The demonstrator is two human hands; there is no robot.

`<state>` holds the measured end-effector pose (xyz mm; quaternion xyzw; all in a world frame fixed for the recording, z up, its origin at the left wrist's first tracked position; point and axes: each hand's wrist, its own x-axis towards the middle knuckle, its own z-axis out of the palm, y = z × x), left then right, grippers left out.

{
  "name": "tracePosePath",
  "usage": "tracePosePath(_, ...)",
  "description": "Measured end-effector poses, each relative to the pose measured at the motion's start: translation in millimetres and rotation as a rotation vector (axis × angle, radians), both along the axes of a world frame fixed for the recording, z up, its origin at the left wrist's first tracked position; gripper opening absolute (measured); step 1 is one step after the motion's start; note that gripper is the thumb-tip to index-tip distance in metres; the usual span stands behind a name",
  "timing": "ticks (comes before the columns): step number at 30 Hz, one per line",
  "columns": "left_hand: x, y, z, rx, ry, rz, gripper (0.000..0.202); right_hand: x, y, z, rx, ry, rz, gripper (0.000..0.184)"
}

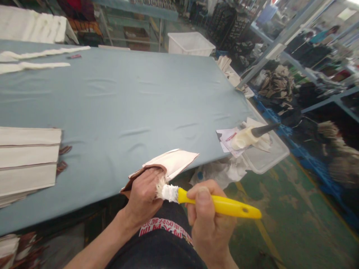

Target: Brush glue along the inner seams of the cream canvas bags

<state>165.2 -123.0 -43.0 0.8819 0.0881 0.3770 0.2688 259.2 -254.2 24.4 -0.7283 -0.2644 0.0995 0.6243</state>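
Note:
My right hand (209, 220) is closed round a paintbrush (224, 206) with a yellow handle. Its ferrule is crusted white, and the pale bristles touch or nearly touch the side of my left hand (146, 190). The fingers of my left hand are wrapped round a folded fabric piece (175, 160), cream on one face and brown along the edge and inner side. This piece lies at the table's near edge, in front of my body. Part of it is hidden under my left hand.
A blue-grey covered table (168, 97) spreads ahead. Stacked cream panels (28, 160) lie at left, with cream strips (36, 56) farther back. At the right edge, a cream-coated container with a dark handle (244, 138) sits over a clear plastic bin (263, 160). A white bin (190, 43) stands behind.

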Motion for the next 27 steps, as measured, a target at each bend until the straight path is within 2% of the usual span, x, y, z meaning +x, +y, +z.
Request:
tracePosePath(3, 1, 0, 2.9, -0.115, 0.031, 0.011, 0.02, 7, 0, 6.3, 0.112, 0.002, -0.103, 0.034)
tracePosePath(6, 3, 0, 8.4, -0.366, 0.164, 0.039, 0.028, 21, -1, 11.3, 0.186, 0.03, -0.17, 0.034)
tracePosePath(9, 4, 3, 15.7, -0.622, 0.252, 0.026, 0.032, 25, -4, 8.6, 0.184, 0.066, -0.064, 0.032)
tracePosePath(13, 5, 6, 26.4, -0.81, 0.285, -0.047, 0.028, 20, -11, 0.1, 0.198, 0.023, 0.128, 0.028)
tracePosePath(15, 4, 6, 31.5, -0.854, 0.308, -0.114, 0.024, 20, -12, -2.5, 0.211, -0.053, 0.153, 0.026)
tracePosePath(18, 4, 2, 39.0, -0.948, 0.338, -0.171, 0.021, 27, -10, -3.8, 0.156, -0.331, 0.162, 0.025)
tracePosePath(21, 3, -3, 46.2, -1.174, 0.362, -0.225, 0.024, 36, -8, -3.2, 0.128, -0.568, 0.156, 0.027)
tracePosePath(24, 1, -6, 50.9, -1.423, 0.339, -0.341, 0.032, 40, -13, -0.3, 0.146, -0.627, 0.144, 0.028)
tracePosePath(27, -1, -8, 51.7, -1.569, 0.296, -0.437, 0.035, 39, -26, 4.8, 0.152, -0.657, 0.117, 0.026)
